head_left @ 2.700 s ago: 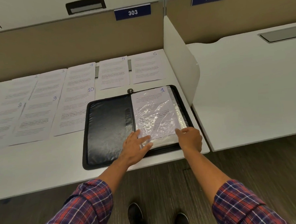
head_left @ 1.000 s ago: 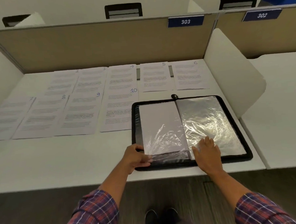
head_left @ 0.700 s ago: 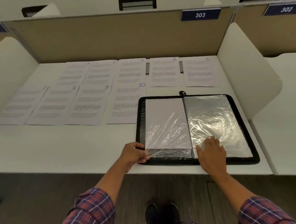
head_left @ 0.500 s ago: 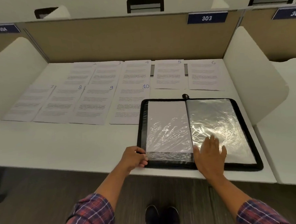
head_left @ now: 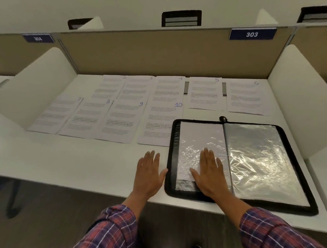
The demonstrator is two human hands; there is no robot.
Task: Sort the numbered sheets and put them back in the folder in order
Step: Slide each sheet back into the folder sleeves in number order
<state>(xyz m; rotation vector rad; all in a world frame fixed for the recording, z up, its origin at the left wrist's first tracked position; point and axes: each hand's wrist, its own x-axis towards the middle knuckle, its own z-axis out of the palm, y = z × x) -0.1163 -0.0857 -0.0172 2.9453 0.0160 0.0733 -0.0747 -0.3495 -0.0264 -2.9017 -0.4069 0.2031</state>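
Now the left hand (head_left: 149, 174) has released the folder (head_left: 171, 161).

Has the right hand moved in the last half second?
Yes. The right hand has slid left across the folder's spine: it lay on the right page, now it rests flat on the left page.
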